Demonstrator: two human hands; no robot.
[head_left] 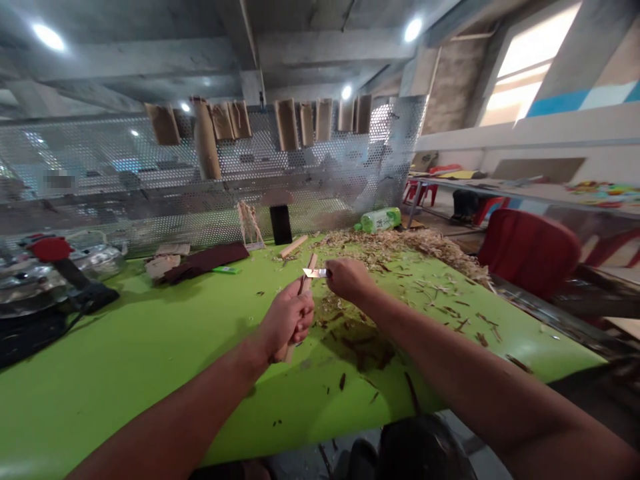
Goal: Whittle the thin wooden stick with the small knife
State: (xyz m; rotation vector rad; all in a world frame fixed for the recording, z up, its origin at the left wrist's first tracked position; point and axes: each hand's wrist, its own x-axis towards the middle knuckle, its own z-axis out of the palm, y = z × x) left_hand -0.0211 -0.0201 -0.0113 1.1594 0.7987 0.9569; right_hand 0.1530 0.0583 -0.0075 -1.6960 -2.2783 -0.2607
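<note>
My left hand (287, 319) is wrapped round a thin strip of wood (313, 262), which sticks out above and below the fist and leans a little to the right. In my right hand (347, 277) is a knife (315, 273) with a short bright blade pointing left. The blade lies across the upper part of the strip, just above my left thumb. Most of the knife's handle is hidden in my right fist. Wood shavings (360, 333) lie on the green tabletop (210, 373) below my right forearm.
A heap of shavings (440, 250) borders the table's right back edge beside a green plastic bottle (380, 220). Another wooden strip (294, 247) and a dark phone-like slab (281, 225) are behind my hands. Dark brown sandpaper-like sheets (207, 262) and a red-topped tool (55, 257) lie left.
</note>
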